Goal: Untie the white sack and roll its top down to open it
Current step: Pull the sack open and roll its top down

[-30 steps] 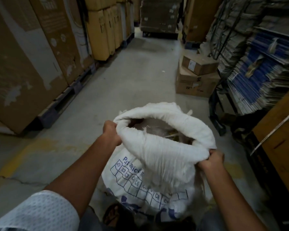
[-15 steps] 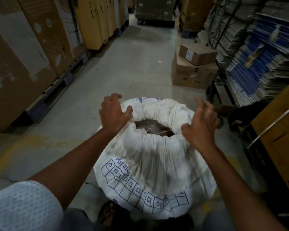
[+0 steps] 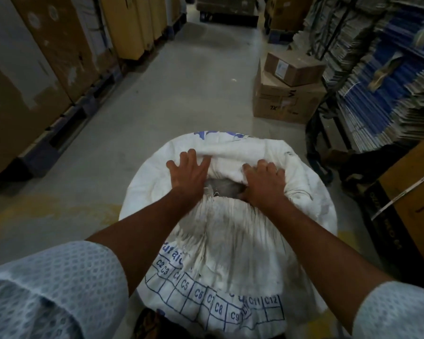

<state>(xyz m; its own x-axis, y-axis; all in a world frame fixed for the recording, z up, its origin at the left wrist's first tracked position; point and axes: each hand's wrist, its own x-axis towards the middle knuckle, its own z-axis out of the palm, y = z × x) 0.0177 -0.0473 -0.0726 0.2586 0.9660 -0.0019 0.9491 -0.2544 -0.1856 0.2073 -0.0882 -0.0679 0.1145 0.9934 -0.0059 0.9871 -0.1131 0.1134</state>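
Observation:
A big white sack (image 3: 230, 241) with blue printed grid labels stands on the floor right in front of me. Its top is rolled into a thick white cuff around a small dark mouth (image 3: 224, 187). My left hand (image 3: 190, 173) lies flat on the far roll left of the mouth, fingers spread. My right hand (image 3: 264, 179) sits right of the mouth with its fingers curled into the rolled fabric. What fills the sack is dark and unclear.
Tall cardboard cartons on pallets (image 3: 42, 77) line the left side of the concrete aisle (image 3: 181, 94). Two stacked brown boxes (image 3: 287, 89) stand ahead on the right, beside stacks of flattened blue-printed cartons (image 3: 387, 81). A brown crate (image 3: 414, 204) is close on my right.
A second ago both hands gripped the raised sack rim at its sides. They let go, lifted with open fingers, and now press down onto the far rolled edge; the mouth looks narrower.

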